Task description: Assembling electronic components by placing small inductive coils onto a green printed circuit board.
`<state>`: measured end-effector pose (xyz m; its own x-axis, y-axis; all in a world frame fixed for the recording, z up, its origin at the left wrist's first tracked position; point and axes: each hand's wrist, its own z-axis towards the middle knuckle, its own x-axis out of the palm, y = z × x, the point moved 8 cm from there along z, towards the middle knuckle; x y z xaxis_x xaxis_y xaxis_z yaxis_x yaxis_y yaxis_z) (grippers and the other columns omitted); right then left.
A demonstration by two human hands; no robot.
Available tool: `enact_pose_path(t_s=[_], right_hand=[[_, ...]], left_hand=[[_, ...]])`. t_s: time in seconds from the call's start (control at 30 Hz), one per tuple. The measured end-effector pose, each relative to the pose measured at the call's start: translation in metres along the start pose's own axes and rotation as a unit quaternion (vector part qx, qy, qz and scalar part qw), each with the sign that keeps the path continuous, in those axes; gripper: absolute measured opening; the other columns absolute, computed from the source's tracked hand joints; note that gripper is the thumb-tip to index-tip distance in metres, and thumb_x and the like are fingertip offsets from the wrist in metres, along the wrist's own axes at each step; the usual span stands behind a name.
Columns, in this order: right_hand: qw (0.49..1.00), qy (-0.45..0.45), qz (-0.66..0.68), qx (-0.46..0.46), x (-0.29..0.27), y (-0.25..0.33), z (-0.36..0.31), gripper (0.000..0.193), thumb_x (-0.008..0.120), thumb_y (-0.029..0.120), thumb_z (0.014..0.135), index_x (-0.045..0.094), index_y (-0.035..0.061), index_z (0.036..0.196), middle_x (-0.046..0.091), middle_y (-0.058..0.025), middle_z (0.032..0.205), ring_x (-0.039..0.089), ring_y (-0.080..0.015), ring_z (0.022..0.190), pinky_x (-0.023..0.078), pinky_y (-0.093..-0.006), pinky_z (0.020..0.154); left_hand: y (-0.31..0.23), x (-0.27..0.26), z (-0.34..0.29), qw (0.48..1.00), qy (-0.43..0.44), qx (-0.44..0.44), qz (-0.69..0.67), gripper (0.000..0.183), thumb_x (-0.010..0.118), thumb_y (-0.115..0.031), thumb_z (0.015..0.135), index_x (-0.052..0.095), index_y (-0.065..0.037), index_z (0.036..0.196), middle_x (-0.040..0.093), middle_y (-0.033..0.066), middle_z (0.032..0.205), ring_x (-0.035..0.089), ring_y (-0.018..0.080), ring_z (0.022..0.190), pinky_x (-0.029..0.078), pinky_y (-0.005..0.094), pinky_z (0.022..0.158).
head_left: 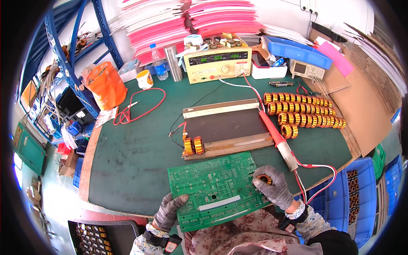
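A large green circuit board [199, 180] is tilted over the near edge of the table. My left hand [166, 211], in a grey glove, grips its lower left edge with the thumb on top. In my gloved right hand [274, 187] is a copper-wound toroid coil [265, 179], pinched at the board's right side. Whether the coil touches the board I cannot tell. Beyond the board lies a metal-railed frame [229, 146] with a dark middle. Two upright toroid coils [193, 145] stand at its near left corner. A red-sleeved probe [272, 129] with a metal end lies across its right side.
Rows of toroid coils [306, 114] stand at the right. A yellow power supply [219, 63] sits at the back, beside a steel flask [173, 63] and a water bottle [159, 62]. Red and white cables [316, 166] loop off the right edge. Blue bins [361, 191] stand below.
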<state>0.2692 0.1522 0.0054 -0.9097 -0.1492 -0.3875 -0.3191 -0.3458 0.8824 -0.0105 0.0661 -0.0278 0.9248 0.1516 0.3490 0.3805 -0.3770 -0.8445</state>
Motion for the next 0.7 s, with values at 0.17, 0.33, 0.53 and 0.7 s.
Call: enact_pose_path(t_s=[0.17,0.33,0.53,0.7], right_hand=[[0.997,0.011,-0.058,-0.045,0.002,0.015,0.003,0.014,0.067,0.008,0.076,0.059,0.005,0.088,0.059,-0.0104,0.082,0.06,-0.0228,0.073,0.049,-0.0326,0.066],[0.95,0.071,-0.261,-0.156,0.035,0.037,-0.001,0.022,0.067,0.01,0.072,0.056,0.0047,0.091,0.057,-0.0147,0.093,0.058,-0.0293,0.084,0.047,-0.0404,0.073],[0.966,0.164,-0.139,-0.144,0.022,0.043,-0.001,0.052,0.075,0.016,0.066,0.052,0.0072,0.112,0.056,-0.0147,0.107,0.055,-0.033,0.1,0.044,-0.0404,0.088],[0.977,0.163,-0.117,-0.069,-0.004,0.029,0.004,0.051,0.075,0.011,0.064,0.052,0.0093,0.11,0.056,-0.0112,0.1,0.056,-0.0279,0.095,0.045,-0.0363,0.085]], left_hand=[[0.004,-0.003,0.0,1.0,0.006,-0.004,0.009,0.048,0.068,-0.028,0.08,0.054,0.001,0.117,0.063,0.0086,0.104,0.062,0.0164,0.088,0.05,0.0286,0.076],[0.005,-0.005,0.001,1.0,0.017,-0.013,0.012,0.047,0.067,-0.028,0.081,0.054,0.001,0.116,0.063,0.0086,0.104,0.062,0.0163,0.088,0.051,0.0286,0.076],[0.003,-0.003,0.002,1.0,0.017,-0.001,-0.018,0.044,0.066,-0.024,0.082,0.054,0.0,0.116,0.063,0.0084,0.102,0.063,0.0164,0.086,0.052,0.0291,0.074],[0.014,-0.005,0.002,0.999,0.026,-0.031,0.031,0.043,0.066,-0.025,0.082,0.055,0.0,0.115,0.065,0.0077,0.096,0.064,0.0148,0.078,0.054,0.0286,0.062]])
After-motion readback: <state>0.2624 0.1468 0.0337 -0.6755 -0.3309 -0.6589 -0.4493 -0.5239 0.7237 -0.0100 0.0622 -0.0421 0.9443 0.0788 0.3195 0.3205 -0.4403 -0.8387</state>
